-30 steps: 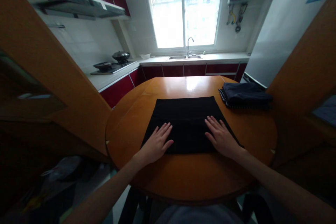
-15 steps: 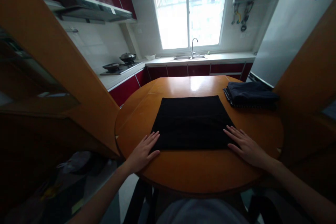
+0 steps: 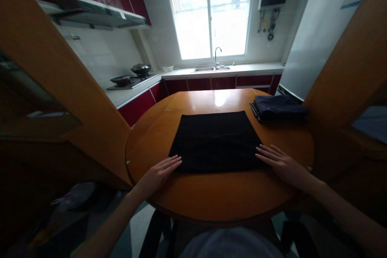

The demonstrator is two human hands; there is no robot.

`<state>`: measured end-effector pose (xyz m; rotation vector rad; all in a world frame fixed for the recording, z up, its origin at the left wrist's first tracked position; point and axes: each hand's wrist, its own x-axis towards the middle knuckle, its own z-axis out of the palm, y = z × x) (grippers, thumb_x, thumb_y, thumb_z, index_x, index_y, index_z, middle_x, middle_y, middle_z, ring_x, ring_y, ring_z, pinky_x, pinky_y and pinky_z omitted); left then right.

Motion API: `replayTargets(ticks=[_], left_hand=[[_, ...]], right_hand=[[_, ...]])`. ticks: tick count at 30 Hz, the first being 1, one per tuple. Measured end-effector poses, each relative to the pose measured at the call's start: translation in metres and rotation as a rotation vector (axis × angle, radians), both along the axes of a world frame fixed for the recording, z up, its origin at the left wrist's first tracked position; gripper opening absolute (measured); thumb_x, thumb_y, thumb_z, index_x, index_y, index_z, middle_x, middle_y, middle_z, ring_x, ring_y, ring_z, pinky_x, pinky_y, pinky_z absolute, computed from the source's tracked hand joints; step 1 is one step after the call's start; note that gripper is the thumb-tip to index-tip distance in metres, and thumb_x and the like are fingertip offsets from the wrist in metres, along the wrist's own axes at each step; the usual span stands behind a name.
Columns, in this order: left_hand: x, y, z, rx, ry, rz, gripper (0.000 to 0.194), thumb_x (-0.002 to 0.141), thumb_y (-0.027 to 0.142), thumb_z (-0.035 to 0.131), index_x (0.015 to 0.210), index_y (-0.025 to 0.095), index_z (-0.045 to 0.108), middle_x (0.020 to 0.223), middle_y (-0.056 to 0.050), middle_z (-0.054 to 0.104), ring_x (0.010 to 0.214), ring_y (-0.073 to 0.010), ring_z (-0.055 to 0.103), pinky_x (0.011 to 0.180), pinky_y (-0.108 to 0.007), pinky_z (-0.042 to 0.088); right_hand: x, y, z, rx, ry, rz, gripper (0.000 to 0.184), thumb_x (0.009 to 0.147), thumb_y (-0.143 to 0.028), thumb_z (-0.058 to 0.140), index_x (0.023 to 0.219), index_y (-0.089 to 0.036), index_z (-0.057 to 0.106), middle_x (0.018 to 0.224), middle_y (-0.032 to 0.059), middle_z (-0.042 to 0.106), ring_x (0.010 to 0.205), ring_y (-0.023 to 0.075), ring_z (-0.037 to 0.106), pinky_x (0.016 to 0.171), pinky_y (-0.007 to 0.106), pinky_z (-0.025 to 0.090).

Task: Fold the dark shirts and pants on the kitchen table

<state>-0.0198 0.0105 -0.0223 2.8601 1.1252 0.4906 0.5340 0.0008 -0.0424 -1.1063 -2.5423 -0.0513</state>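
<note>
A black folded cloth point(image 3: 214, 143), its kind not clear, lies flat on the wooden table point(image 3: 220, 197) in front of me. At its near left corner is my left hand point(image 3: 159, 172), fingers stretched out over the edge; its thumb is hidden. My right hand point(image 3: 279, 163) rests at the near right corner, with fingers spread onto the cloth and the thumb out of sight. Both hands look open, and neither visibly grips the fabric.
Folded dark clothes point(image 3: 278, 108) are stacked at the table's right side. Behind the table are a counter with a sink point(image 3: 204, 69), a stove with a lidded pan point(image 3: 140, 69), and a refrigerator point(image 3: 314, 36). Wooden frames flank the table.
Both thumbs, visible before, are now hidden. My hands stay at the cloth's near corners, with the left wrist raised slightly. The view has turned a little to the right.
</note>
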Motion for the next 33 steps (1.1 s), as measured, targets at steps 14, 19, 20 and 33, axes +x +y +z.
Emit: replayTargets(ticks=[14, 19, 20, 33], left_hand=[[0.001, 0.003, -0.002, -0.094, -0.131, 0.058, 0.046, 0.098, 0.018, 0.047, 0.141, 0.030, 0.056, 0.143, -0.002, 0.058, 0.132, -0.0205, 0.055, 0.113, -0.043, 0.046], [-0.007, -0.013, -0.003, -0.147, -0.138, 0.026, 0.046, 0.099, 0.020, 0.046, 0.143, 0.031, 0.055, 0.144, -0.002, 0.057, 0.133, -0.0207, 0.054, 0.113, -0.043, 0.045], [-0.008, -0.017, -0.003, -0.168, -0.143, 0.022, 0.046, 0.099, 0.020, 0.046, 0.142, 0.031, 0.056, 0.143, -0.002, 0.058, 0.133, -0.0210, 0.055, 0.113, -0.043, 0.045], [0.006, -0.005, 0.097, -0.347, -0.416, 0.205, 0.027, 0.089, 0.043, 0.064, 0.099, 0.023, 0.079, 0.096, -0.004, 0.078, 0.086, -0.0224, 0.073, 0.077, -0.028, 0.059]], right_hand=[[0.011, 0.002, 0.000, -0.125, 0.092, 0.038, 0.054, 0.094, -0.015, 0.047, 0.145, -0.032, 0.051, 0.150, 0.0003, 0.050, 0.145, 0.0222, 0.037, 0.121, 0.050, 0.032], [0.015, -0.015, -0.002, -0.186, 0.153, 0.067, 0.048, 0.097, -0.022, 0.047, 0.144, -0.032, 0.053, 0.149, 0.0017, 0.052, 0.145, 0.0245, 0.038, 0.120, 0.052, 0.033], [0.015, -0.019, 0.000, -0.206, 0.182, 0.069, 0.046, 0.098, -0.024, 0.048, 0.143, -0.032, 0.055, 0.148, 0.0025, 0.054, 0.144, 0.0252, 0.040, 0.119, 0.052, 0.034], [0.007, 0.001, 0.098, -0.445, 0.691, -0.058, 0.034, 0.086, -0.052, 0.067, 0.087, -0.020, 0.077, 0.089, 0.0085, 0.071, 0.079, 0.0229, 0.067, 0.068, 0.032, 0.054]])
